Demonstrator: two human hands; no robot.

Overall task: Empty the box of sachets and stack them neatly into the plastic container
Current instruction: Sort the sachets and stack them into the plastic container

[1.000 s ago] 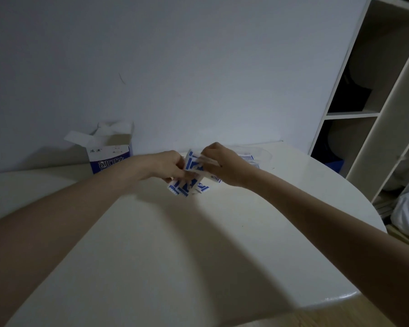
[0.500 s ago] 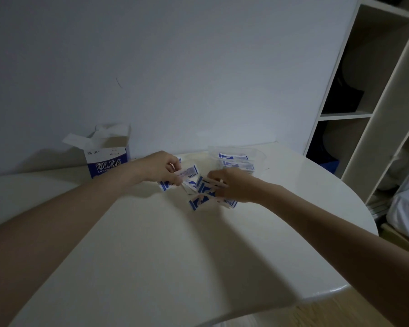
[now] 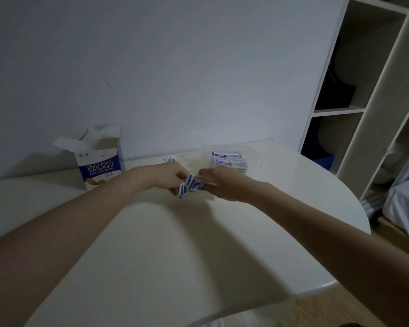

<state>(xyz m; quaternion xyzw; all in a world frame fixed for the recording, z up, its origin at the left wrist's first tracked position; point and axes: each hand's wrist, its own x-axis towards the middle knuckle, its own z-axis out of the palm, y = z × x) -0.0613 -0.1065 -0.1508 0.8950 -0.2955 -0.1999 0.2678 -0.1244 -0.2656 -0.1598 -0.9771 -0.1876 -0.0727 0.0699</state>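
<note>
A bunch of blue-and-white sachets [image 3: 191, 185] is held between my two hands at the table's middle. My left hand [image 3: 169, 177] grips the bunch from the left with curled fingers, and my right hand [image 3: 219, 182] grips it from the right. Behind my right hand stands the clear plastic container [image 3: 253, 152] with a stack of sachets [image 3: 229, 160] inside. The opened blue-and-white box [image 3: 100, 161] stands upright at the back left, its flaps up. One loose sachet [image 3: 171, 159] lies on the table behind my left hand.
The round white table [image 3: 175, 244] stands against a plain wall. To the right is a white shelf unit [image 3: 364, 95] with dark items in it. A bed edge [image 3: 404, 204] shows at the far right, over a wooden floor.
Half a second ago sachets lay spread on the table under my hands. My hands have closed in toward each other and now hold them gathered in one bunch.
</note>
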